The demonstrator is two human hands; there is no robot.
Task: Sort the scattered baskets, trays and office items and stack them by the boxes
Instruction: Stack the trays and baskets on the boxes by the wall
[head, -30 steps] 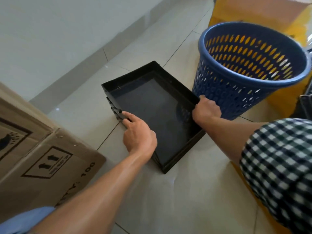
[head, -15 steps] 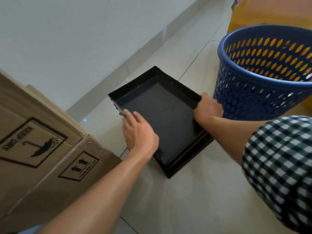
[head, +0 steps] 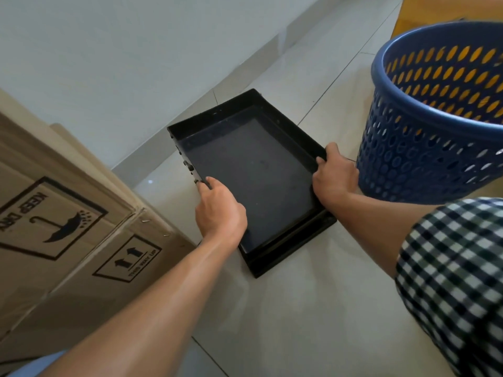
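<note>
A black rectangular tray (head: 253, 170) lies on the tiled floor, stacked on another black tray whose edge shows at the near corner. My left hand (head: 219, 210) grips the tray's left rim, thumb and fingers pinching the edge. My right hand (head: 333, 175) grips the right rim, fingers curled over it. A blue perforated plastic basket (head: 424, 148) stands upright just right of my right hand. Brown cardboard boxes (head: 68, 227) stand to the left of the tray.
A pale wall with a skirting strip (head: 174, 126) runs behind the tray. A yellow-orange box (head: 424, 14) stands behind the blue basket. Bare floor tiles (head: 313, 308) lie in front of the tray.
The view has shifted left and closer, showing more of the boxes. My left hand has slid onto the tray's left rim and now pinches it. My right hand stays on the right rim.
</note>
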